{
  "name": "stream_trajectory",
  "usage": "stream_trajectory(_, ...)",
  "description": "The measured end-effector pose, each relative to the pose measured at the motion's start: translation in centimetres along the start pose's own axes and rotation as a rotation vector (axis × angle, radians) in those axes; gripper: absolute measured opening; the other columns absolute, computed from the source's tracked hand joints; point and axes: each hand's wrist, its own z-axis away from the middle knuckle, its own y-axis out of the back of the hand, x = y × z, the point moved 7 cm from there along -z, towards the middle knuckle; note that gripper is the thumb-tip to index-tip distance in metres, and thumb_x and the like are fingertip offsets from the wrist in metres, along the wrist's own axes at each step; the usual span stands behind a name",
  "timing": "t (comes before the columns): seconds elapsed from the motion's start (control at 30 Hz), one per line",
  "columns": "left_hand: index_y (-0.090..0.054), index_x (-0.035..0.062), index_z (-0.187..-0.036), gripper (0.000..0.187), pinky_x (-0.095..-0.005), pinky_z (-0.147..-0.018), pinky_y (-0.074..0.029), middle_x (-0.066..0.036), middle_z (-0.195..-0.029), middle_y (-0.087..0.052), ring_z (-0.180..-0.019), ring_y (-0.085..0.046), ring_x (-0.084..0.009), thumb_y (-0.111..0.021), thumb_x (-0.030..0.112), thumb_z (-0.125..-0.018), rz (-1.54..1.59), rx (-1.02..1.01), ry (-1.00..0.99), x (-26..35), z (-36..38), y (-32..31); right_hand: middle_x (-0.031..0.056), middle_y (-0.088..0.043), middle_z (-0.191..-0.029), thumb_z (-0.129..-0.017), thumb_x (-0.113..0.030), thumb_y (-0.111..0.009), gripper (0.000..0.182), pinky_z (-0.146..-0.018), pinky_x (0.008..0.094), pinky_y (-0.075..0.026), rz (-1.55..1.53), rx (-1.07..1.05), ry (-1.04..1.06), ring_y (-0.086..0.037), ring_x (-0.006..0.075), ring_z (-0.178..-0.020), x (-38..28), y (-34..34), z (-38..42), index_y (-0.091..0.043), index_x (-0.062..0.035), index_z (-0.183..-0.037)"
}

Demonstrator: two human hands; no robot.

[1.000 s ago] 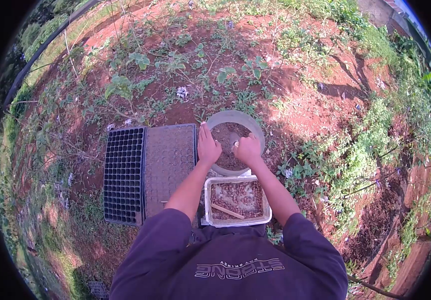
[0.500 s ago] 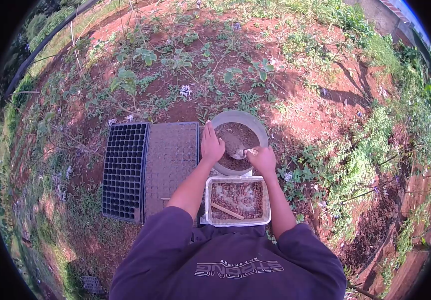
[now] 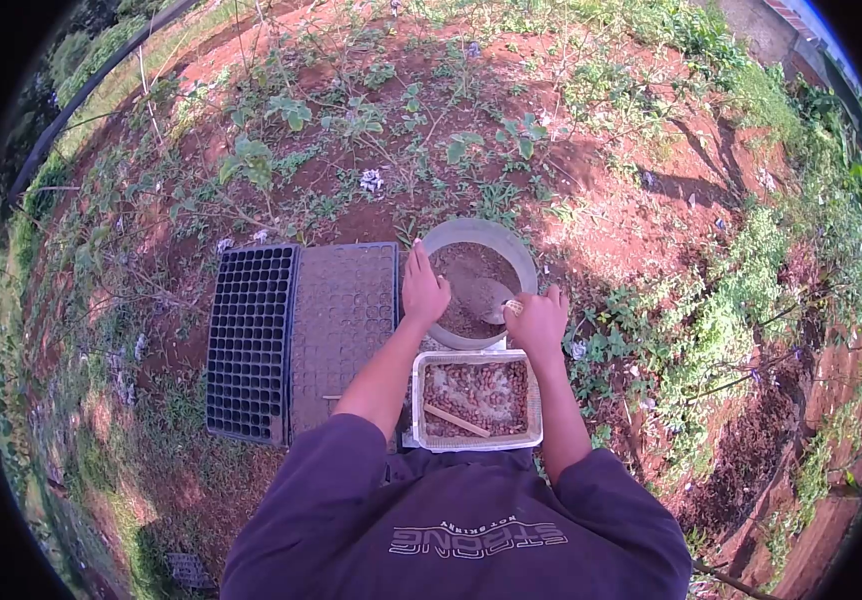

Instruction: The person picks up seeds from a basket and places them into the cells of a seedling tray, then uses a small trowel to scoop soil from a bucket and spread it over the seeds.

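Observation:
My right hand (image 3: 541, 322) grips the handle of a small trowel (image 3: 489, 298), its pale metal blade lying in the soil (image 3: 466, 268) inside a round translucent tub (image 3: 523, 258). Against the tub's left side rests my left hand (image 3: 424, 288), fingers stretched out along the rim. Just below the tub, close to my body, a rectangular clear tray (image 3: 417, 400) holds brown seeds or pellets with whitish powder. A thin wooden stick (image 3: 456, 421) lies across them.
Left of the tub, a seedling tray (image 3: 341, 300) has its cells filled with soil. Beside it is a black seedling tray (image 3: 247, 335) with hollow cells. A short stick lies on the filled tray. Weeds and red earth surround everything.
My right hand has moved slightly right and up, tilting the trowel so more of its blade shows. Soil in the tub has shifted. My left hand stays in place.

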Motion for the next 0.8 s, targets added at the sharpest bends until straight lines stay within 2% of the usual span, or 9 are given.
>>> stream_trajectory(0.1, -0.01, -0.0033, -0.145, 0.082, -0.0421, -0.112, -0.027, -0.024, -0.147, -0.025, -0.135, -0.029, -0.0383, -0.056, 0.011, -0.078, 0.005, -0.008, 0.005, 0.1, -0.1, 0.1, 0.0102, -0.068, -0.076, -0.07, -0.031, -0.073, 0.029, -0.079, 0.0399, -0.042, -0.006, -0.007, -0.035, -0.056, 0.0276, -0.091, 0.0, -0.5, -1.3, -0.074, -0.0104, -0.091)
stream_trajectory(0.17, -0.01, -0.0031, -0.145, 0.082, -0.0421, -0.112, -0.027, -0.024, -0.147, -0.025, -0.135, -0.028, -0.0382, -0.056, 0.011, -0.078, 0.015, -0.013, 0.01, 0.2, 0.2, 0.0, 0.01, -0.067, -0.073, -0.071, -0.031, -0.073, 0.026, -0.079, 0.0404, -0.04, -0.037, 0.058, 0.063, -0.054, 0.0275, -0.095, -0.5, -2.3, -2.0, -0.074, -0.0086, -0.085)
stream_trajectory(0.3, -0.01, -0.0028, -0.145, 0.083, -0.0432, -0.111, -0.027, -0.025, -0.146, -0.025, -0.135, -0.028, -0.0397, -0.057, 0.011, -0.079, 0.018, -0.019, 0.017, 0.3, 0.1, 0.2, 0.0102, -0.067, -0.073, -0.072, -0.029, -0.072, 0.026, -0.079, 0.0396, -0.04, -0.095, 0.06, 0.1, -0.055, 0.0271, -0.094, -0.7, -5.0, -2.8, -0.073, -0.0086, -0.089)
stream_trajectory(0.47, -0.009, -0.0032, -0.145, 0.083, -0.0439, -0.111, -0.027, -0.025, -0.145, -0.025, -0.135, -0.027, -0.0409, -0.058, 0.012, -0.079, 0.021, 0.003, -0.012, 0.2, 0.1, 0.1, 0.0099, -0.068, -0.079, -0.074, -0.028, -0.072, 0.027, -0.077, 0.039, -0.041, -0.279, 0.215, 0.129, -0.054, 0.0257, -0.088, -0.2, -4.7, -1.2, -0.073, -0.0099, -0.095)
stream_trajectory(0.63, -0.008, -0.0019, -0.146, 0.084, -0.0431, -0.111, -0.028, -0.023, -0.148, -0.023, -0.135, -0.028, -0.0385, -0.056, 0.009, -0.078, 0.026, -0.036, 0.039, 0.1, 0.0, 0.0, 0.0096, -0.069, -0.082, -0.077, -0.031, -0.071, 0.028, -0.081, 0.0383, -0.04, -0.275, 0.214, 0.108, -0.053, 0.0268, -0.09, -1.1, -5.1, -0.8, -0.072, -0.0119, -0.097)
stream_trajectory(0.73, -0.008, -0.0019, -0.146, 0.084, -0.0431, -0.111, -0.028, -0.022, -0.148, -0.023, -0.135, -0.029, -0.0382, -0.055, 0.009, -0.077, 0.02, -0.033, 0.029, 0.1, -0.1, 0.1, 0.0101, -0.069, -0.084, -0.078, -0.033, -0.07, 0.029, -0.083, 0.0392, -0.039, -0.217, 0.116, 0.039, -0.053, 0.0272, -0.092, -0.8, -6.0, -1.4, -0.072, -0.0121, -0.099)
stream_trajectory(0.8, -0.009, -0.0022, -0.146, 0.083, -0.0432, -0.111, -0.028, -0.022, -0.148, -0.024, -0.134, -0.029, -0.0383, -0.055, 0.009, -0.077, 0.016, -0.027, 0.023, 0.0, 0.0, 0.0, 0.0097, -0.069, -0.081, -0.079, -0.033, -0.068, 0.028, -0.088, 0.0408, -0.037, -0.171, 0.116, 0.051, -0.052, 0.0289, -0.097, -0.2, -6.6, -1.1, -0.072, -0.0131, -0.099)
